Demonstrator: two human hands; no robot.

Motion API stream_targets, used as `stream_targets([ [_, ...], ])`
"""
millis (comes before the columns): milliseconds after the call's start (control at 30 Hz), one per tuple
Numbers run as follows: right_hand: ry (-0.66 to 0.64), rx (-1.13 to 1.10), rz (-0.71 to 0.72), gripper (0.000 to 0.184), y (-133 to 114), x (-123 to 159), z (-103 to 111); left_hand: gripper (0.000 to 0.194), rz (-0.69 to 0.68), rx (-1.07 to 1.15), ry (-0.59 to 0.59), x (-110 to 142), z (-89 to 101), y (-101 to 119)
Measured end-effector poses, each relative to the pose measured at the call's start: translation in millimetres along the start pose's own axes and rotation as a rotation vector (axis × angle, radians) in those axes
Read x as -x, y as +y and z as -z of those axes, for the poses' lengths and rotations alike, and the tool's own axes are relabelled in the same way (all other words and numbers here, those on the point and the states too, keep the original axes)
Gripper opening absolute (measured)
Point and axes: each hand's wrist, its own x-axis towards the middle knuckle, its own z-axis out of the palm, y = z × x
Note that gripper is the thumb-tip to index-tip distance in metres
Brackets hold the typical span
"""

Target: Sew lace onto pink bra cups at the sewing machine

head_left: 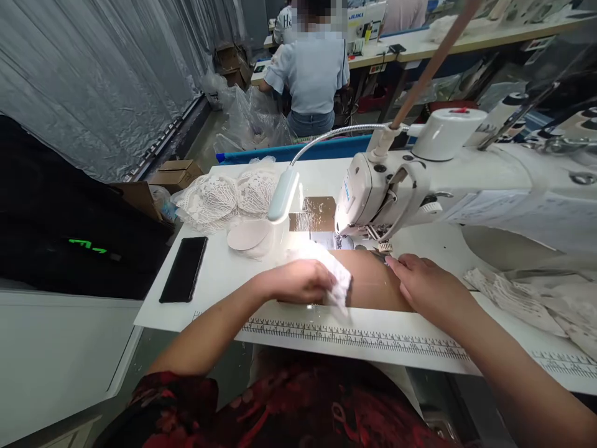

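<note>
My left hand (301, 281) is closed on a piece of white fabric (342, 283), which hangs over the brown panel in front of the sewing machine (366, 193). Lamp light washes out the part of the fabric nearest the needle. Below the machine head, to its right, my right hand (422, 283) is closed, thumb and fingers together. A small dark, pointed thing (380, 255) shows at its fingertips, too small to name. Left of the machine lie a pale oval cup (250, 236) and a heap of white lace cups (212, 199).
A black phone (184, 269) lies at the table's left. A lamp (283, 196) on a bendy neck leans over the work. Pale lace fabric (527, 305) is piled at the right. A ruler strip (345, 336) runs along the front edge. A person (312, 74) sits ahead.
</note>
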Motion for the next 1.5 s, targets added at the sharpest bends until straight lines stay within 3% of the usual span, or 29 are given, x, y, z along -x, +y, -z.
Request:
stream_targets([
  [67,-0.015,0.012,-0.031,0.047,-6.0,-2.9,4.3,0.021,-0.085,0.099,-0.105,3.9,-4.5,19.3],
  [133,-0.031,0.014,-0.075,0.048,-11.4,-7.2,6.8,0.03,-0.038,0.179,-0.034,7.8,-5.7,26.6],
  [233,-0.063,-0.012,-0.132,0.048,-15.0,-14.3,6.9,0.041,0.171,0.276,0.276,12.6,-1.8,15.6],
  [300,-0.087,-0.097,-0.169,0.048,-13.8,-17.6,7.0,0.055,0.351,0.346,0.405,13.6,1.1,1.8],
  [400,-0.128,-0.308,-0.15,0.046,-9.8,-17.3,11.8,0.073,0.546,0.458,0.4,11.0,0.8,-13.3],
  [467,-0.135,-0.518,-0.104,0.045,-9.0,-14.3,18.0,0.068,0.581,0.519,0.388,7.8,-2.5,-16.7],
  [600,-0.103,-0.866,-0.037,0.037,-15.0,-11.7,30.8,0.038,0.507,0.82,0.341,3.3,-9.4,-15.5],
  [733,-0.075,-1.032,0.012,0.043,-22.4,-21.9,34.1,0.031,0.46,1.022,0.308,3.0,-10.9,-15.4],
  [900,-0.131,-1.183,0.175,0.044,-27.7,-37.8,27.1,0.031,0.493,1.043,0.319,3.2,-10.3,-16.6],
  [1200,-0.168,-1.226,0.169,0.034,-39.3,-42.6,39.1,0.036,0.435,0.985,0.25,1.2,-13.8,-20.5],
  [1500,-0.095,-1.251,0.149,0.021,-53.3,-41.4,40.1,0.034,0.407,1.011,0.183,2.8,-14.8,-21.8],
])
